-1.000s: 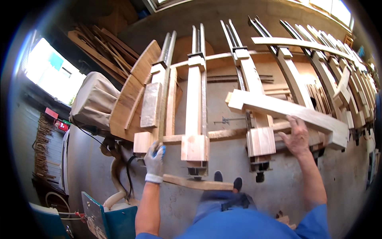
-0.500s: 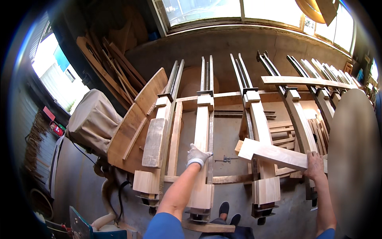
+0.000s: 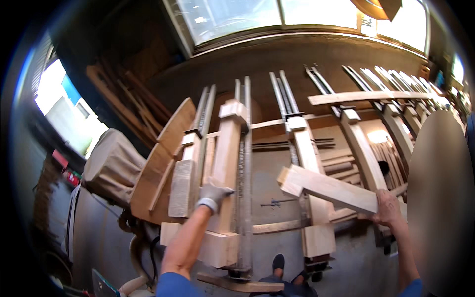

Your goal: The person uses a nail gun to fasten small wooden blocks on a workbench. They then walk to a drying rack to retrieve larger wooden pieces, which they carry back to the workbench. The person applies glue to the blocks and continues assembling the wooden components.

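Observation:
My left hand (image 3: 213, 196), in a pale glove, grips a light wooden beam (image 3: 229, 158) around its middle, thumb across the top. The beam has thicker blocks at its far and near ends and sits left of the steel rails of a long bar clamp (image 3: 246, 198). My bare right hand (image 3: 387, 208) is closed around the right end of another squared timber (image 3: 331, 190). This timber lies slantwise over a third clamped beam (image 3: 311, 158), its block end to the left. The undersides of both grips are hidden.
More long clamps with beams (image 3: 363, 148) stand in a row to the right, a loose board (image 3: 354, 97) across them. At left are a grey weathered block (image 3: 182, 188), plywood panels (image 3: 148, 178) and a covered machine (image 3: 113, 161). A blurred oval (image 3: 438, 198) blocks the right side.
My left hand has moved left with its beam, which has come off the second clamp's rails. The right hand still holds its timber in nearly the same place. The whole view has shifted slightly.

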The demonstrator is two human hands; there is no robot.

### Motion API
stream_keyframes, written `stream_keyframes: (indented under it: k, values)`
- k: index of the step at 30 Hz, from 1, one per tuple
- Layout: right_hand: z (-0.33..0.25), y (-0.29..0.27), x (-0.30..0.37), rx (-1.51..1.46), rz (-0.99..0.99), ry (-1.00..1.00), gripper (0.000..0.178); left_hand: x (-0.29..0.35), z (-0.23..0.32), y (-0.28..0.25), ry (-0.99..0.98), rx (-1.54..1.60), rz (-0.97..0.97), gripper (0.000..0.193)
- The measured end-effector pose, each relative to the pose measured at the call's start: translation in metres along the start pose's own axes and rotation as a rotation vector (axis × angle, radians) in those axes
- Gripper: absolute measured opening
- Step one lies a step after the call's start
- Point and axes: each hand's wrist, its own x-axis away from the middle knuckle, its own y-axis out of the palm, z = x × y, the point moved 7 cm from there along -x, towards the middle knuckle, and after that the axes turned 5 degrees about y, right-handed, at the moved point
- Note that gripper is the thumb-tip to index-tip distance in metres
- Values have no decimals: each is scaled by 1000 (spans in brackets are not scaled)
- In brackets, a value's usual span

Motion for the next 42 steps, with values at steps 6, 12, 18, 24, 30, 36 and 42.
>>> stream_keyframes:
  k: [6,12,18,24,30,36,42]
  values:
    - [-2,-96,59,-97,94,131,69,22,148,-54,209,171,-151,67]
    - [35,-128,177,-362,241,436,68,51,292,33,560,-154,-282,85]
    - [79,-86,299,-664,291,708,73,113,405,148,722,-243,-523,75]
    - [89,-43,369,-816,323,842,71,153,461,223,880,-208,-593,80]
    - [76,-23,397,-786,337,807,68,145,441,234,750,-143,-597,52]
    - [107,48,467,-822,373,713,117,251,447,156,1191,394,-524,58]
    - [-104,-51,315,-983,215,436,55,368,296,85,1127,617,-1022,103]
